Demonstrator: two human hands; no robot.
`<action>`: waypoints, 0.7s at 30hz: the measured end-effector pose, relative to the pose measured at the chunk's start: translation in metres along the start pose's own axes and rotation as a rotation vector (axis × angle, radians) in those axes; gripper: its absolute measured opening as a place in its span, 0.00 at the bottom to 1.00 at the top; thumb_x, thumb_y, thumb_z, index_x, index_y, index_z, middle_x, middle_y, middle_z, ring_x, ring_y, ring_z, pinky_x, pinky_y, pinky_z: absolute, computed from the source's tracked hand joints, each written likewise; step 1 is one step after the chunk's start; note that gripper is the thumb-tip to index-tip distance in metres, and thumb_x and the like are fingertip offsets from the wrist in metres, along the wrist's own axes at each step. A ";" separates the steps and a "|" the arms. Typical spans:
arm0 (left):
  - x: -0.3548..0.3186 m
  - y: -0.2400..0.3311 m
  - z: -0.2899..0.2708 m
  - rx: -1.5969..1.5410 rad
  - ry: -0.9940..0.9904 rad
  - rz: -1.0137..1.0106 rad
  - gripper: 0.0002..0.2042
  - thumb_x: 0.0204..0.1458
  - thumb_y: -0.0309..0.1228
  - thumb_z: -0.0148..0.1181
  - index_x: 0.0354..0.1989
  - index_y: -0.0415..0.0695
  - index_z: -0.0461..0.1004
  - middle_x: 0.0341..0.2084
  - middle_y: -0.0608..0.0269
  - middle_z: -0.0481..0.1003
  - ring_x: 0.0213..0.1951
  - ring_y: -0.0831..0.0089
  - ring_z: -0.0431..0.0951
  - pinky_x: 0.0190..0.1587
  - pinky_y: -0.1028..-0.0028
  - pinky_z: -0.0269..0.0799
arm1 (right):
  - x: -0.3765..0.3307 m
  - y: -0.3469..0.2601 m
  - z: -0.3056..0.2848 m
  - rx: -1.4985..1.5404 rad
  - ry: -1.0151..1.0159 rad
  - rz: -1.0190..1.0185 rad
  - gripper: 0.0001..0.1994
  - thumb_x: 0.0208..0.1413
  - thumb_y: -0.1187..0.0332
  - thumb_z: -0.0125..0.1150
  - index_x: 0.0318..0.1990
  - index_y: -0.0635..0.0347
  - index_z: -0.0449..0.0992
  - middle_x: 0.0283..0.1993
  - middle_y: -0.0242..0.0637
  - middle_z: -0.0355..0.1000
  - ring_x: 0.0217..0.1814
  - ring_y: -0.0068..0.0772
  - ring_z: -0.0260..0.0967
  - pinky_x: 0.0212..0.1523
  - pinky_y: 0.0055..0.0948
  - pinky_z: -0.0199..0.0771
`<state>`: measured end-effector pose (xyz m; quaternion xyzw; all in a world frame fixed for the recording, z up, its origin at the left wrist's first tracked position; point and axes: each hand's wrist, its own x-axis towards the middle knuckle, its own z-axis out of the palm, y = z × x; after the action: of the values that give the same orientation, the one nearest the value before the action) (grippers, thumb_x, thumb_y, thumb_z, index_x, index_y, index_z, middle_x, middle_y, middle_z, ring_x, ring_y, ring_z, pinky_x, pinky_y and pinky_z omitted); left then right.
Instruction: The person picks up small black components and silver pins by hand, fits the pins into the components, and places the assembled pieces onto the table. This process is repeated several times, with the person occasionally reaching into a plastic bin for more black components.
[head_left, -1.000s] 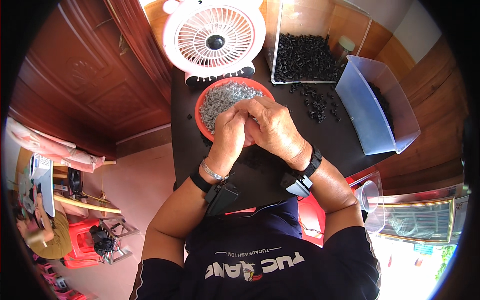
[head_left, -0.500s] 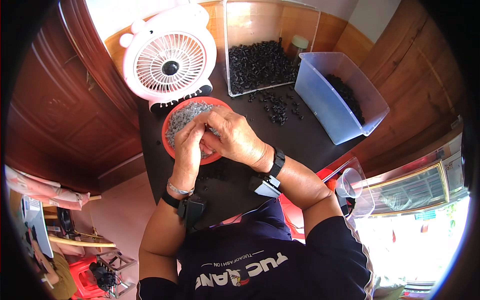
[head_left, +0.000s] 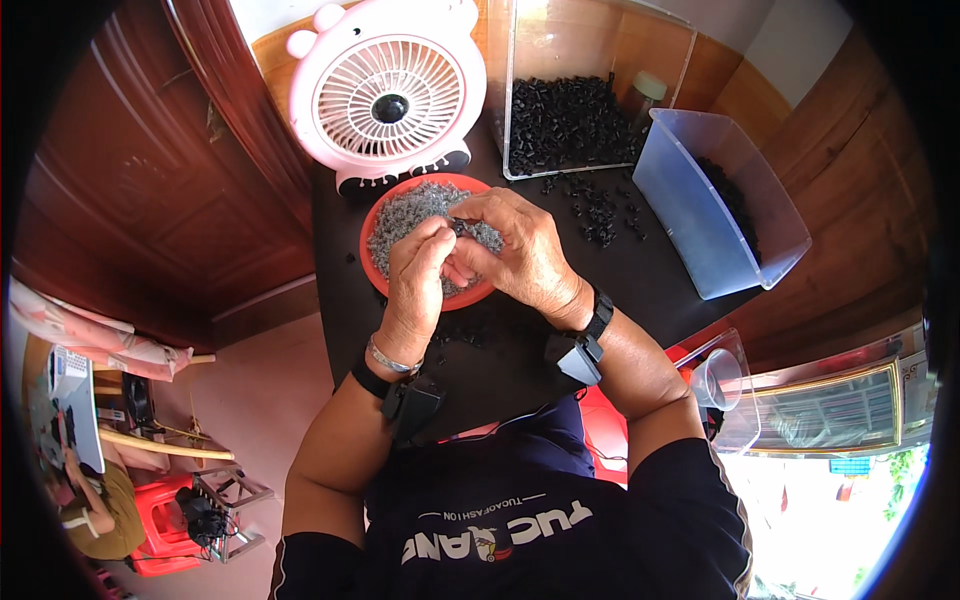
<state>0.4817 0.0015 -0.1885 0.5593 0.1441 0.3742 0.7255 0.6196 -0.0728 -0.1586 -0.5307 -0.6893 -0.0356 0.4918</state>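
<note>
Both my hands meet over a red bowl (head_left: 371,262) heaped with small grey pieces (head_left: 405,212). My left hand (head_left: 415,280) has its thumb and fingers closed at a small black piece (head_left: 459,227). From the other side my right hand (head_left: 535,255) curls in, its fingers bent and its thumb pressed close to the left fingertips. Whatever the right fingertips pinch is too small and too covered to make out. My hands hide the bowl's lower right part.
Behind the bowl stands a pink animal-shaped fan (head_left: 390,108). A clear box (head_left: 570,45) holds many black pieces, with more scattered (head_left: 597,212) before it. A bluish bin (head_left: 690,220) stands at the right. Someone's arm (head_left: 90,490) shows at the far left.
The whole scene has shifted to the right in the view. My hands stay together over the bowl, with their fingers slightly rearranged, and a black piece now shows between them.
</note>
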 end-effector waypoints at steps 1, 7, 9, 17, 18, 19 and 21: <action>0.000 0.000 0.000 0.009 0.017 0.004 0.11 0.58 0.33 0.47 0.30 0.38 0.71 0.22 0.63 0.73 0.23 0.78 0.73 0.25 0.80 0.69 | 0.000 -0.001 0.001 -0.011 -0.010 0.003 0.17 0.42 0.72 0.71 0.41 0.61 0.75 0.38 0.41 0.75 0.40 0.41 0.75 0.40 0.31 0.76; 0.000 -0.001 0.007 -0.004 0.070 0.021 0.11 0.58 0.32 0.47 0.32 0.37 0.73 0.20 0.64 0.73 0.19 0.80 0.70 0.23 0.82 0.67 | 0.001 -0.004 0.001 -0.091 -0.005 -0.066 0.14 0.43 0.72 0.69 0.39 0.61 0.75 0.35 0.41 0.75 0.38 0.45 0.74 0.38 0.35 0.76; -0.001 -0.001 0.009 -0.020 0.062 0.020 0.11 0.57 0.31 0.47 0.32 0.37 0.73 0.19 0.64 0.73 0.19 0.80 0.70 0.22 0.83 0.66 | -0.001 -0.005 0.000 -0.141 0.004 -0.087 0.14 0.43 0.72 0.68 0.39 0.61 0.75 0.34 0.41 0.74 0.37 0.46 0.74 0.37 0.35 0.76; -0.008 0.004 -0.002 0.189 0.086 0.123 0.17 0.60 0.41 0.47 0.31 0.39 0.74 0.18 0.67 0.71 0.20 0.81 0.69 0.21 0.83 0.62 | 0.008 -0.027 -0.030 -0.304 0.042 -0.105 0.11 0.47 0.67 0.67 0.37 0.60 0.76 0.32 0.41 0.73 0.34 0.44 0.73 0.34 0.36 0.75; -0.009 0.006 -0.004 0.225 0.091 0.125 0.18 0.60 0.43 0.47 0.32 0.39 0.74 0.17 0.67 0.69 0.19 0.81 0.68 0.21 0.82 0.61 | 0.010 -0.027 -0.046 -0.383 0.172 -0.128 0.12 0.46 0.64 0.67 0.36 0.59 0.76 0.31 0.40 0.73 0.34 0.45 0.72 0.34 0.37 0.74; -0.008 0.010 -0.006 0.232 0.087 0.143 0.18 0.59 0.42 0.47 0.32 0.39 0.74 0.18 0.67 0.69 0.19 0.81 0.68 0.21 0.82 0.62 | 0.012 -0.026 -0.064 -0.454 0.295 -0.154 0.13 0.46 0.62 0.67 0.36 0.58 0.76 0.30 0.40 0.72 0.34 0.45 0.72 0.33 0.38 0.73; -0.003 0.015 -0.014 0.259 0.123 0.176 0.16 0.58 0.41 0.47 0.33 0.39 0.74 0.19 0.65 0.71 0.20 0.80 0.70 0.22 0.82 0.62 | 0.018 -0.020 -0.106 -0.539 0.455 -0.047 0.12 0.43 0.69 0.70 0.36 0.60 0.78 0.31 0.42 0.75 0.32 0.41 0.75 0.34 0.34 0.75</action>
<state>0.4648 0.0105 -0.1801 0.6346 0.1857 0.4482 0.6016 0.6730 -0.1293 -0.0826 -0.6039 -0.5399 -0.3451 0.4741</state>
